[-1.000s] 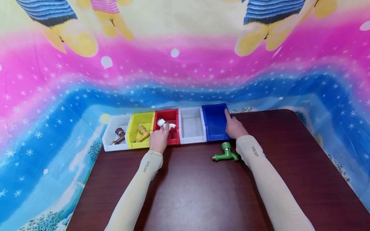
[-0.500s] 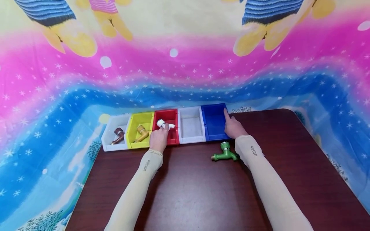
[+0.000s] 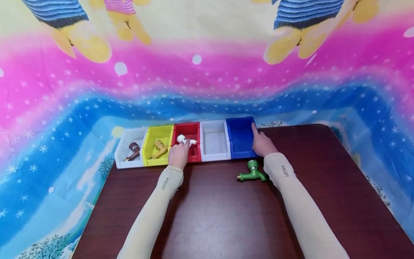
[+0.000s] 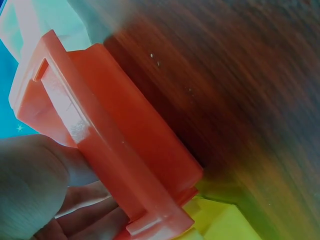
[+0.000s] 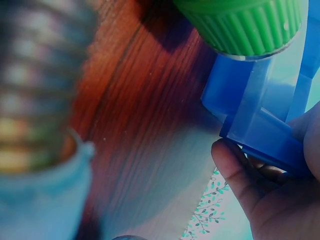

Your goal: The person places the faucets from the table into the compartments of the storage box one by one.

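Note:
My left hand (image 3: 178, 155) grips the front of the red storage bin (image 3: 193, 157), its index finger beside the white tap (image 3: 184, 139) inside. In the left wrist view, thumb and fingers lie around the lip of the red bin (image 4: 125, 145). On the right, my right hand (image 3: 262, 144) pinches the outer side wall of the blue bin (image 3: 240, 138); the right wrist view shows the blue bin (image 5: 265, 135) between thumb and fingers. A green tap (image 3: 252, 173) lies on the table just in front of the blue bin, close to my right wrist.
The bins stand in one row along the table's (image 3: 210, 208) back edge. A white bin (image 3: 121, 163) holds a brown tap (image 3: 133, 151), and a yellow bin (image 3: 161, 131) a yellow tap (image 3: 159, 149). Another white bin (image 3: 215, 138) sits between red and blue. A printed curtain (image 3: 207, 86) hangs behind.

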### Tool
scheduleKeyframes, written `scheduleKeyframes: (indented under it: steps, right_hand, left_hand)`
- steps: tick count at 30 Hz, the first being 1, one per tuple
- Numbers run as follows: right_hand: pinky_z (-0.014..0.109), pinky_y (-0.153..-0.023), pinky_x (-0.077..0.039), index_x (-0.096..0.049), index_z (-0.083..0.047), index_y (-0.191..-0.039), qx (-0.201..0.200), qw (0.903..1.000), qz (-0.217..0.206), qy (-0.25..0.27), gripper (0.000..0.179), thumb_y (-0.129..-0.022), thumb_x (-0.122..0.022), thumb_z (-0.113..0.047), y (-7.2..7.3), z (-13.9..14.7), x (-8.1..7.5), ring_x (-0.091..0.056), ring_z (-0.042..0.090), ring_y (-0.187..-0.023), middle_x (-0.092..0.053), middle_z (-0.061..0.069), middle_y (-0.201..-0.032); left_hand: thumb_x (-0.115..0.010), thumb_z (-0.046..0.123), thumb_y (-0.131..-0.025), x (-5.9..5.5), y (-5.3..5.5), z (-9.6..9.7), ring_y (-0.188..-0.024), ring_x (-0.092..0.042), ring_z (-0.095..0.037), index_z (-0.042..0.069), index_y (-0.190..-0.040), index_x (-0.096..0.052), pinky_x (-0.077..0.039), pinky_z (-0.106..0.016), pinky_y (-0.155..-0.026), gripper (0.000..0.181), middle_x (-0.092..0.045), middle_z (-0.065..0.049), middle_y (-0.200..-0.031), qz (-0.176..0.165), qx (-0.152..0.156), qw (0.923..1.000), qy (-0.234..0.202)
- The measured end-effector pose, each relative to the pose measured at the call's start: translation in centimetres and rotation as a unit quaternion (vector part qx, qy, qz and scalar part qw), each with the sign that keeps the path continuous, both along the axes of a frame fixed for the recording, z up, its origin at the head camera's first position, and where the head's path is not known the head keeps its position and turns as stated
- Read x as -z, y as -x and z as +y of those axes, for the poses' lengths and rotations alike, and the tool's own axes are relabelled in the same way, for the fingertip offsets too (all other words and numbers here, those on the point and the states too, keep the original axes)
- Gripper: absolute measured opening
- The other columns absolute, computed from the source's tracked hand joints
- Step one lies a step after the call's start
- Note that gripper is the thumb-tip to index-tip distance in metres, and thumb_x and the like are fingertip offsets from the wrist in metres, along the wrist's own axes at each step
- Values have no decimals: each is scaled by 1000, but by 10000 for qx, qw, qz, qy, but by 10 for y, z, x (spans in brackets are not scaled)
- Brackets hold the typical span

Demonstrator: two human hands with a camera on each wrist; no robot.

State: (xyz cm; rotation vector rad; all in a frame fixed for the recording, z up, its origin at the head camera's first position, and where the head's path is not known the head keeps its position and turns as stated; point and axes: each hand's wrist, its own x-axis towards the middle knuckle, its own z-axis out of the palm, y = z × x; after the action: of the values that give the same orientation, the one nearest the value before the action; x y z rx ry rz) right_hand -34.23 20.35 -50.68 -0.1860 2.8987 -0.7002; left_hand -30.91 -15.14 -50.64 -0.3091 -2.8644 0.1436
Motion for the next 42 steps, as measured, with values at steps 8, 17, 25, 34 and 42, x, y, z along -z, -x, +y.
scheduleKeyframes:
  steps: [8, 17, 25, 34, 42]
  right_hand:
    - [38, -58, -45, 12, -20, -167, -13, 10000, 31, -45, 82, -107, -43, -8, -2, -2, -4, -55, 25, -57, -47, 35, -139]
    - [40, -60, -46, 11, -20, -167, 15, 10000, 44, -42, 80, -108, -43, -9, -3, -2, -3, -56, 27, -59, -46, 36, -140]
    - [39, -60, -46, 11, -20, -167, 12, 10000, 27, -41, 82, -107, -43, -9, -3, -2, -1, -55, 26, -58, -42, 38, -146]
    - [39, -60, -46, 12, -20, -167, 45, 10000, -10, -38, 82, -107, -43, -9, -3, -1, -4, -55, 26, -57, -38, 38, -152]
    - [41, -61, -47, 11, -19, -167, -13, 9999, 29, -100, 82, -107, -43, -9, -1, 0, -4, -56, 27, -59, -45, 37, -143]
  left_hand:
    - [-71, 10, -97, -3, 1, 2, -74, -72, -33, 7, -130, -67, -64, -43, -72, 33, -74, -16, -90, -176, -75, 9998, -64]
    - [-79, 13, -91, -2, 2, 1, -76, -73, -32, 8, -134, -66, -64, -42, -75, 44, -75, -16, -93, -365, -94, 9993, -55]
    - [-79, 11, -91, -3, 7, 1, -80, -72, -33, 10, -135, -67, -64, -43, -79, 46, -76, -17, -99, -571, -175, 9981, -128]
    - [-83, 12, -87, -4, 9, 3, -86, -72, -33, 14, -138, -67, -63, -44, -85, 53, -76, -17, -107, -818, -253, 9962, -168]
    - [-84, 13, -87, -9, 9, 4, -90, -72, -32, 13, -136, -68, -62, -43, -89, 51, -76, -16, -109, -959, -256, 9949, -205]
